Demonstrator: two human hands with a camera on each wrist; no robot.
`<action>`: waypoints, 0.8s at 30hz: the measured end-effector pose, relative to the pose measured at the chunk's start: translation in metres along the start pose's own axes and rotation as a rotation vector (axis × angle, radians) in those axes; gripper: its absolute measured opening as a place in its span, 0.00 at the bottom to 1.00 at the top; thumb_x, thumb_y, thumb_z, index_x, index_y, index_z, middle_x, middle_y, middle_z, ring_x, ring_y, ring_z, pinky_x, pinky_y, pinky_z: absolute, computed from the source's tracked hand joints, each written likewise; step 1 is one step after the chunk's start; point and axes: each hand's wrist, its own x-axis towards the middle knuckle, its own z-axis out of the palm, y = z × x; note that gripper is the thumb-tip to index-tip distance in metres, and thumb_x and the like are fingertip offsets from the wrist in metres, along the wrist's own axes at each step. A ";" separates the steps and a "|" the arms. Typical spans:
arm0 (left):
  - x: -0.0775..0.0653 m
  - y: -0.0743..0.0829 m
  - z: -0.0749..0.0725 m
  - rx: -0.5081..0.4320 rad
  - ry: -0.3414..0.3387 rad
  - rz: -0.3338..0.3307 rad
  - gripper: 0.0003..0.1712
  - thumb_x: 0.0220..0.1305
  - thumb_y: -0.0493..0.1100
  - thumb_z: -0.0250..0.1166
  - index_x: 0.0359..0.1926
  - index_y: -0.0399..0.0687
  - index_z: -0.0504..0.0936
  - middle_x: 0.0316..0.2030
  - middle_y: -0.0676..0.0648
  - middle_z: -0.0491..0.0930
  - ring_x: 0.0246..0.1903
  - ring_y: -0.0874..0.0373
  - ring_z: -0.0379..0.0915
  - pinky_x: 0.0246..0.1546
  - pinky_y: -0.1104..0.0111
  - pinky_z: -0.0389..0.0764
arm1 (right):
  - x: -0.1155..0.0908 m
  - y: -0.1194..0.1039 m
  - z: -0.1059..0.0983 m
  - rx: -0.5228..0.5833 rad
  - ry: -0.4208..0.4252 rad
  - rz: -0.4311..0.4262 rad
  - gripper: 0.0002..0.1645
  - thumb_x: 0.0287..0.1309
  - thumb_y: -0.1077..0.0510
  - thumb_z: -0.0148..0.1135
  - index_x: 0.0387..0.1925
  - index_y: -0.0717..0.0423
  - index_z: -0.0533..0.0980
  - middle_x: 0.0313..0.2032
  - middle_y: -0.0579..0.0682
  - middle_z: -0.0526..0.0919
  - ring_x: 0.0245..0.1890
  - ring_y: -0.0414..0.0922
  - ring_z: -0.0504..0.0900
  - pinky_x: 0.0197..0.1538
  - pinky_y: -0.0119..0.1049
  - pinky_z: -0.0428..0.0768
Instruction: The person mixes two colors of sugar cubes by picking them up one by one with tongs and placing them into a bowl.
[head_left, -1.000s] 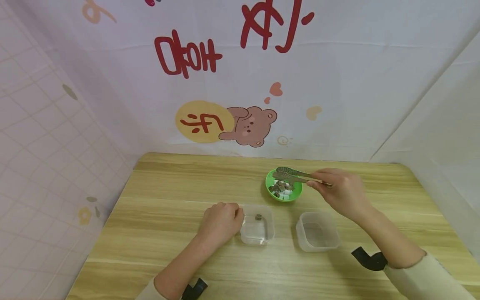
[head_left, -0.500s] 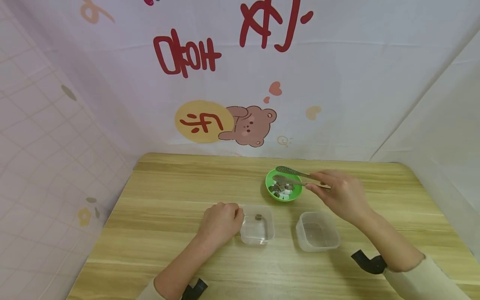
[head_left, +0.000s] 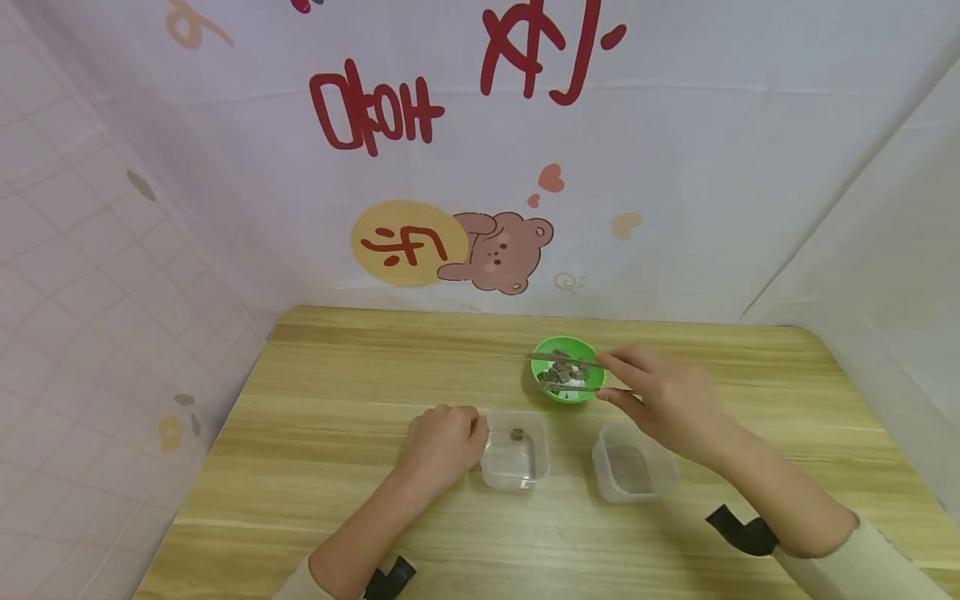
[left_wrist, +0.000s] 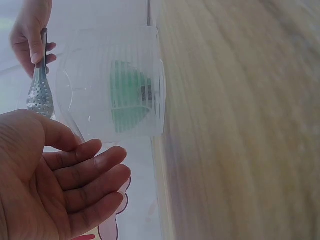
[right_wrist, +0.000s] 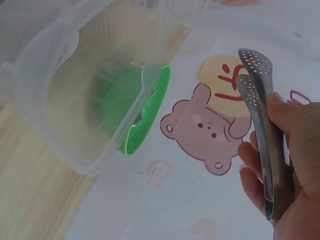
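Observation:
My right hand (head_left: 678,408) holds perforated metal tongs (right_wrist: 260,70), whose two arms are spread above the green bowl (head_left: 566,343). Inside that bowl lie several brown pieces (head_left: 564,375) and white pieces (head_left: 576,385). In the left wrist view, the thumb and index finger of my left hand (left_wrist: 75,185) pinch the rim corner of a clear plastic container (left_wrist: 135,131); the other fingers are extended loosely. One small brown piece (head_left: 517,434) sits in this container. No piece shows between the tongs' tips in the right wrist view.
A second clear plastic container (head_left: 615,492) stands to the right, below my right forearm, with nothing visible inside. The wooden table (head_left: 337,367) ends at a white printed cloth (head_left: 675,167) behind, and cloth also hangs on both sides.
My right hand has moved slightly left and nearer, turning the tongs so their arms spread across the bowl. The left hand and both containers have stayed put.

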 end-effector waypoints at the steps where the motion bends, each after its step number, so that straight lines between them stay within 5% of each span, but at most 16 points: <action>1: 0.000 0.000 0.000 -0.002 -0.001 0.001 0.27 0.73 0.41 0.57 0.13 0.55 0.66 0.09 0.60 0.59 0.11 0.66 0.53 0.14 0.69 0.60 | 0.001 -0.001 0.000 -0.003 -0.016 -0.013 0.28 0.77 0.40 0.56 0.52 0.60 0.84 0.44 0.50 0.87 0.31 0.45 0.88 0.28 0.39 0.82; 4: 0.000 0.000 0.000 -0.009 -0.001 0.002 0.27 0.73 0.41 0.57 0.13 0.55 0.66 0.09 0.60 0.59 0.11 0.66 0.53 0.14 0.69 0.59 | 0.004 -0.005 -0.002 -0.014 -0.061 -0.060 0.21 0.66 0.49 0.71 0.53 0.59 0.84 0.44 0.50 0.86 0.34 0.47 0.87 0.33 0.41 0.84; 8: 0.001 0.000 0.000 -0.010 -0.003 0.000 0.27 0.73 0.41 0.57 0.13 0.55 0.65 0.09 0.60 0.58 0.11 0.66 0.52 0.14 0.69 0.59 | 0.009 -0.011 -0.002 -0.061 -0.132 -0.143 0.28 0.49 0.56 0.80 0.52 0.60 0.84 0.43 0.51 0.87 0.38 0.49 0.87 0.43 0.45 0.85; 18: 0.001 0.000 -0.002 -0.011 -0.019 -0.010 0.27 0.74 0.41 0.57 0.13 0.55 0.66 0.09 0.59 0.59 0.11 0.66 0.52 0.14 0.69 0.59 | 0.024 -0.029 0.000 -0.284 -0.326 -0.357 0.22 0.52 0.54 0.80 0.48 0.58 0.84 0.42 0.49 0.85 0.39 0.46 0.83 0.46 0.40 0.78; 24: 0.001 0.000 -0.003 0.000 -0.008 -0.001 0.28 0.74 0.42 0.58 0.13 0.55 0.65 0.09 0.59 0.59 0.11 0.66 0.53 0.14 0.69 0.59 | 0.035 -0.046 0.001 -0.497 -0.469 -0.486 0.19 0.50 0.67 0.74 0.46 0.59 0.81 0.39 0.49 0.79 0.32 0.47 0.72 0.42 0.35 0.70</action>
